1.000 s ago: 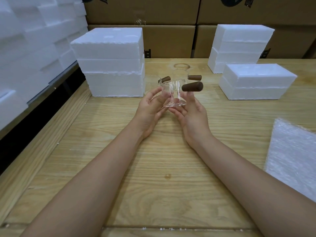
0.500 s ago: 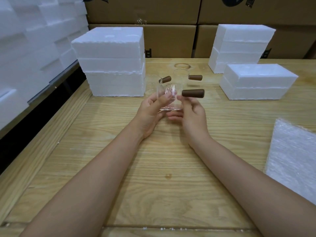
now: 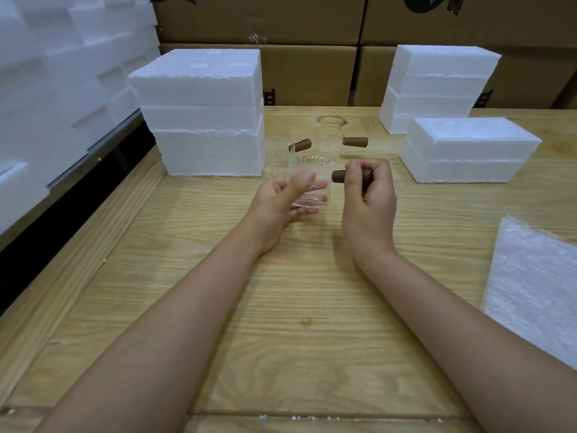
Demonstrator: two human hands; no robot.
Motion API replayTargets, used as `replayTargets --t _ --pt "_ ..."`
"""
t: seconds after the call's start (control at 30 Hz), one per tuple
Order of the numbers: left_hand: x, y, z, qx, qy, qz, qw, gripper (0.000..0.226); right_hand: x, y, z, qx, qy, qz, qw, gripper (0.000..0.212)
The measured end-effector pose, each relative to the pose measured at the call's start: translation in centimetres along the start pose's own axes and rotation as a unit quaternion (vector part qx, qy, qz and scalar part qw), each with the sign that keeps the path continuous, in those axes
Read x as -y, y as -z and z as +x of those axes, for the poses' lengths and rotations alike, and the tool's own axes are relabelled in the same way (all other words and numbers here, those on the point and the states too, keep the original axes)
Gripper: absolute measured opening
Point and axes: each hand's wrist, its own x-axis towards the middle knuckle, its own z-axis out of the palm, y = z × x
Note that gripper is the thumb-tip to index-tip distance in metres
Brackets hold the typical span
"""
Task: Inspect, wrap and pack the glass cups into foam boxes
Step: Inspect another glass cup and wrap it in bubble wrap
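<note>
Behind the glass cup [image 3: 312, 168], right fingers [image 3: 373, 170] curled round handle [image 3: 338, 175], left fingers [image 3: 295, 211] cradling: two cups [image 3: 328, 145], foam boxes [image 3: 199, 120].

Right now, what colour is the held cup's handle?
Dark brown handle on the glass cup; head view shows it best.
</note>
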Motion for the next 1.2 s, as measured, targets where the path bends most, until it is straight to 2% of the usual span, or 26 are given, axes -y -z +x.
replayTargets --t 0.07,0.2,0.33,0.4,0.53,0.73,0.9,1.0,1.2 --pt "0.3 -0.1 -0.2 0.017 -0.02 0.014 1.0 0.035 -0.2 0.0 0.3 -0.03 -0.031 -0.004 0.999 0.016" --pt "0.5 -0.3 -0.6 0.064 -0.056 0.047 0.995 0.059 -0.5 0.4 1.2 -0.082 -0.107 0.006 0.991 0.03" --pt "0.7 -0.3 -0.5 0.072 -0.073 0.087 0.991 0.067 -0.7 0.4 1.4 -0.088 -0.165 0.029 0.982 0.038" --pt "0.6 -0.4 -0.5 0.063 -0.068 0.074 0.993 0.066 -0.6 0.5 1.4 -0.079 -0.14 0.01 0.987 0.036" --pt "0.3 -0.3 -0.6 0.06 -0.044 0.031 0.997 0.052 0.2 0.8 1.2 -0.053 -0.021 -0.045 0.997 0.026" --pt "0.0 -0.2 -0.2 0.052 0.019 -0.023 0.998 0.046 1.0 0.6 0.2 0.017 0.064 -0.046 0.997 0.01" --pt "-0.4 0.6 0.2 0.091 0.072 -0.066 0.991 0.043 1.3 0.0 -0.7 0.09 0.131 -0.08 0.984 0.016" --pt "-0.5 0.9 0.1 0.126 0.088 -0.069 0.986 0.04 1.4 -0.1 -0.7 0.112 0.164 -0.085 0.976 0.01" --pt "-0.6 1.2 0.2 0.116 0.079 -0.079 0.987 0.048 2.0 -0.2 -1.0 0.14 0.209 -0.102 0.962 0.02"
